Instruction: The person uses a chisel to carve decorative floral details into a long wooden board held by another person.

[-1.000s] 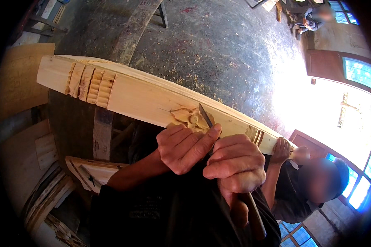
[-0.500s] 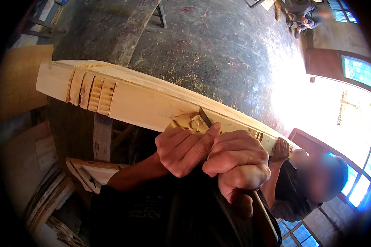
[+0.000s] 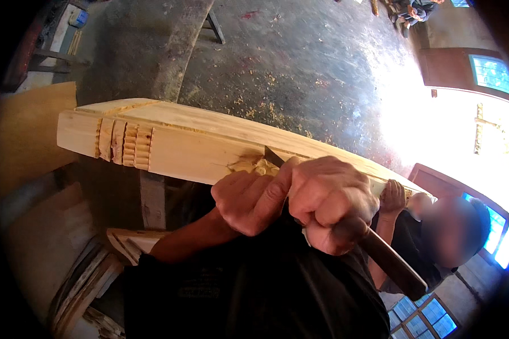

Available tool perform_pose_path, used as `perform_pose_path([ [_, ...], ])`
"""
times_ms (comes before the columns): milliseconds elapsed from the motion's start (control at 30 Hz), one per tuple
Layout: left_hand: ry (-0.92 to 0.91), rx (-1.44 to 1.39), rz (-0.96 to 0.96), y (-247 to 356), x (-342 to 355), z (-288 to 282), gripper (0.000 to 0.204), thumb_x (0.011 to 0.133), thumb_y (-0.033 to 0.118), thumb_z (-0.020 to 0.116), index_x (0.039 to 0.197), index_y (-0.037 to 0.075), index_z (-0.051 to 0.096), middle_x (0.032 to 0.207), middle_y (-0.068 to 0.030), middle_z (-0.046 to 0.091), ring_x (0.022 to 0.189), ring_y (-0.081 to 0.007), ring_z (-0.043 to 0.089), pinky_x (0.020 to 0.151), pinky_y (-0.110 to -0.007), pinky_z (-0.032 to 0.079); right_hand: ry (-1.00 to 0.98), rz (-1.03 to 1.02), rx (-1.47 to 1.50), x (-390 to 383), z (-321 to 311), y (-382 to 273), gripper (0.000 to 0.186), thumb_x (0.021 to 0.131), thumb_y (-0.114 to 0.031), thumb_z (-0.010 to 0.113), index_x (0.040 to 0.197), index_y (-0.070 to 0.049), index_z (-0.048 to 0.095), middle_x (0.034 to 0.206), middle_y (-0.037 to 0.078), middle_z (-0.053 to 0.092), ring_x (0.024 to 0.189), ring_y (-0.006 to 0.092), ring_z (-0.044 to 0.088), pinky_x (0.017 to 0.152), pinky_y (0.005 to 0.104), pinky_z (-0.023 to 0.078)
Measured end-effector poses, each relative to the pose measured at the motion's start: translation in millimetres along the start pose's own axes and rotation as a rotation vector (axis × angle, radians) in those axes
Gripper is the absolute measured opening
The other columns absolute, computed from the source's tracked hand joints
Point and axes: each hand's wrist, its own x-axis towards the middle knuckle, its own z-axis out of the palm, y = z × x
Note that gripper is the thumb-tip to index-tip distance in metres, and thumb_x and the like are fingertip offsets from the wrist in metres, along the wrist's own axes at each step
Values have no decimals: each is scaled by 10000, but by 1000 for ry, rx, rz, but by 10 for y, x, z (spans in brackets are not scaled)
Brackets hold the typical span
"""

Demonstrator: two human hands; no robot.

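Observation:
A long pale wooden beam point(image 3: 186, 150) slants in front of me, with a carved floral patch point(image 3: 260, 166) near its middle. The dark blade of a carving knife point(image 3: 273, 156) rests against that patch. My right hand point(image 3: 333, 198) is wrapped around the knife, whose long brown handle point(image 3: 396, 265) sticks out to the lower right. Beside it my left hand point(image 3: 249, 200) is closed at the near side of the beam, its thumb pressed along the knife close to the blade. The knife's middle is hidden by my hands.
Ribbed bands point(image 3: 130, 144) are carved near the beam's left end. At right another person's hand point(image 3: 393, 196) grips the beam, the person close by. Wood shavings point(image 3: 271, 107) litter the floor. Curved wood pieces point(image 3: 85, 282) stand at lower left; someone sits far off point(image 3: 410, 12).
My right hand has rolled and risen, swinging the knife's handle outward to the right. The blade stays at the carved patch, lying flatter. The whole view has shifted slightly.

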Motion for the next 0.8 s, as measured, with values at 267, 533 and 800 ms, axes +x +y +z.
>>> perform_pose_path([
  [267, -202, 100, 135, 141, -14, 15, 353, 940, 107, 730, 1251, -52, 779, 705, -39, 716, 537, -87, 615, 459, -257, 438, 333, 7, -259, -529, -168, -187, 531, 1131, -454, 527, 870, -1, 618, 781, 193, 732, 662, 278, 732, 607, 383, 606],
  [533, -235, 215, 140, 234, -35, 134, 478, 831, 9, 709, 1302, -12, 780, 687, 13, 676, 506, -58, 524, 453, -247, 396, 358, 553, -451, -781, -515, -522, 528, 947, -454, 718, 1039, 61, 790, 812, 139, 787, 722, 200, 778, 698, 303, 617],
  [800, -232, 262, 128, 245, -44, 179, 556, 771, 12, 716, 1323, -6, 780, 630, 36, 569, 507, -76, 483, 457, -270, 373, 369, 741, -481, -800, -653, -498, 254, 876, -173, 688, 968, 16, 830, 844, 117, 815, 744, 189, 784, 770, 310, 616],
])
